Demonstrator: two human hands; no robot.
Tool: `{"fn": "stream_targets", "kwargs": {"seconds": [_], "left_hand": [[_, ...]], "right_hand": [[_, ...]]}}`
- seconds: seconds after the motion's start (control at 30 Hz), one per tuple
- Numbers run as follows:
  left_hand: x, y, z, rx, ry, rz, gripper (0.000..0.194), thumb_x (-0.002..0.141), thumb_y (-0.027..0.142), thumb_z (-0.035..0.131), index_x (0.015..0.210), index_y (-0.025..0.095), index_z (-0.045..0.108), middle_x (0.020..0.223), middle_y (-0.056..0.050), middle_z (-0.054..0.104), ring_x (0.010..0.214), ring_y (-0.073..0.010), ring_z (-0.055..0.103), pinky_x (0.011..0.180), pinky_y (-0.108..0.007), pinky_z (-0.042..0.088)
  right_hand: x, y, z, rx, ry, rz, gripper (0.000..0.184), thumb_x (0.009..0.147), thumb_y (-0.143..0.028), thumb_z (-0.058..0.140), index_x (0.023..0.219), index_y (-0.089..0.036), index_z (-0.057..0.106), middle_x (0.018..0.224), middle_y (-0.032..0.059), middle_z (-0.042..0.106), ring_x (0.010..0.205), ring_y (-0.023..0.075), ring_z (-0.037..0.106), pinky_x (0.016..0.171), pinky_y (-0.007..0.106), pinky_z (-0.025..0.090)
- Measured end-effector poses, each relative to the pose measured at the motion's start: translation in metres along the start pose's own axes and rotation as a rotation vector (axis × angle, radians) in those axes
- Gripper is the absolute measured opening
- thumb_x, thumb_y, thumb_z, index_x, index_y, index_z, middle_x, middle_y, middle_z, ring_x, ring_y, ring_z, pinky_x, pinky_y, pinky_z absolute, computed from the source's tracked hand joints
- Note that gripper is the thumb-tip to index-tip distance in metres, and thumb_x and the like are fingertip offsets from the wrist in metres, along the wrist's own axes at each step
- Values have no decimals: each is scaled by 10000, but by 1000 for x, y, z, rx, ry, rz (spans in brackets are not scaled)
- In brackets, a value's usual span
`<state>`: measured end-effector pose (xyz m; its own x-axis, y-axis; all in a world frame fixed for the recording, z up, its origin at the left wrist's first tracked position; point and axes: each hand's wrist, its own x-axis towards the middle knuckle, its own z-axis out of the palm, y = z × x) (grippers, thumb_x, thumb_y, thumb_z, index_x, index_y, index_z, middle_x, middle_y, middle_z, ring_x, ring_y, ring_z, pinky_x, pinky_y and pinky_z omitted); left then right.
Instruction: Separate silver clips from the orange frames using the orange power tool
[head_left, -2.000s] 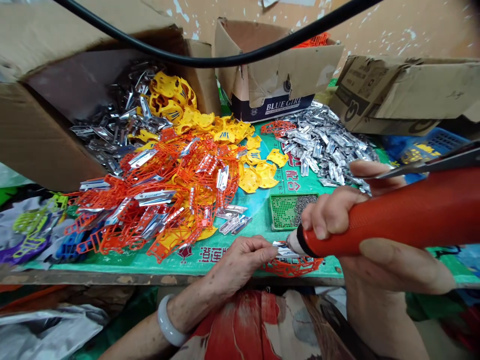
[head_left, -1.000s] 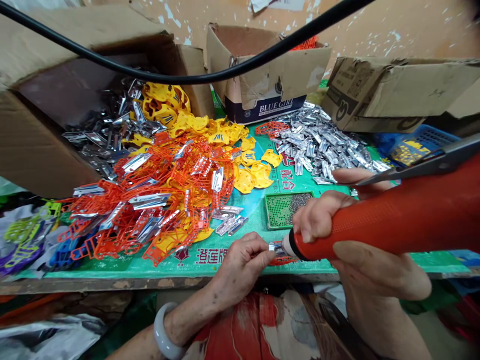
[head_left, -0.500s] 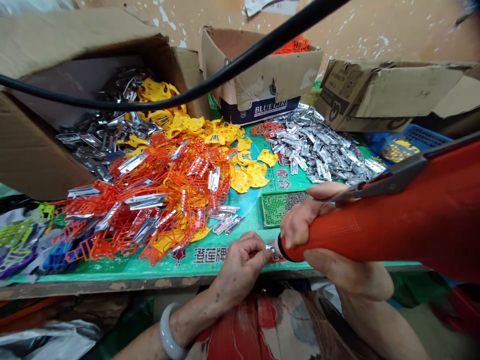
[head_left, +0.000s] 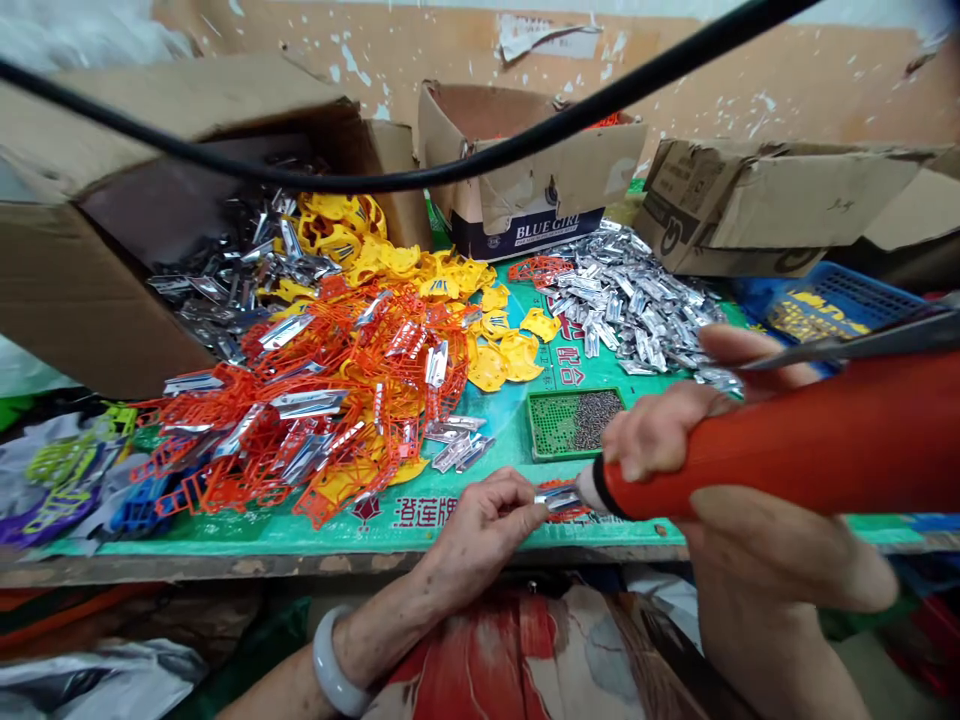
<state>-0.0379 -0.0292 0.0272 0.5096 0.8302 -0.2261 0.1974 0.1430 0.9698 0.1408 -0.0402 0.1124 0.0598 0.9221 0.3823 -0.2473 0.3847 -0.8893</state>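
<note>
My right hand (head_left: 720, 470) is wrapped round a fat orange electric screwdriver (head_left: 787, 440), index finger on its metal lever. The tool's tip presses on a small silver metal clip (head_left: 556, 496) lying over an orange plastic frame (head_left: 568, 514) at the table's front edge. My left hand (head_left: 480, 525), a pale bangle on its wrist, pinches that clip from the left. Just behind the tip sits a green screw tray (head_left: 574, 422) with small dark screws.
A heap of orange frames with silver clips (head_left: 322, 400) fills the left middle, yellow plastic pieces (head_left: 450, 290) behind it. Loose silver clips (head_left: 637, 300) lie at the right. Cardboard boxes (head_left: 525, 170) line the back. A black cable (head_left: 420, 178) hangs across the top. A blue basket (head_left: 832, 300) stands right.
The hands and screwdriver stay together at the front edge on the same clip; the tool's angle and my head view have shifted slightly, nothing taken up or let go.
</note>
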Motion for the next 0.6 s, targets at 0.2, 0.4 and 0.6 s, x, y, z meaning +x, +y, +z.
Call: {"fn": "stream_targets", "kwargs": {"seconds": [0.2,0.4,0.6], "left_hand": [[-5,-3,1,170,130,163,113,791,209,589,728,155,666,737,-24,572,750,-159,523,723,-288,374],[-7,-9,1,421,245,404,81,776,157,591,761,162,671,697,-31,589,730,-171,516,736,-323,360],[-6,-2,-2,374,218,340,145,792,155,563,808,160,707,680,-30,561,708,-166,513,697,-300,364]], "right_hand": [[16,-12,-19,-97,187,-138,525,668,-141,618,1177,-220,517,664,-12,590,571,193,570,583,394,490],[32,3,-30,-262,406,-247,421,641,-72,648,1053,-145,606,663,4,595,529,168,573,536,353,464],[38,19,-52,-406,525,-117,326,633,-212,754,911,-162,591,715,9,603,578,153,576,619,371,483]]}}
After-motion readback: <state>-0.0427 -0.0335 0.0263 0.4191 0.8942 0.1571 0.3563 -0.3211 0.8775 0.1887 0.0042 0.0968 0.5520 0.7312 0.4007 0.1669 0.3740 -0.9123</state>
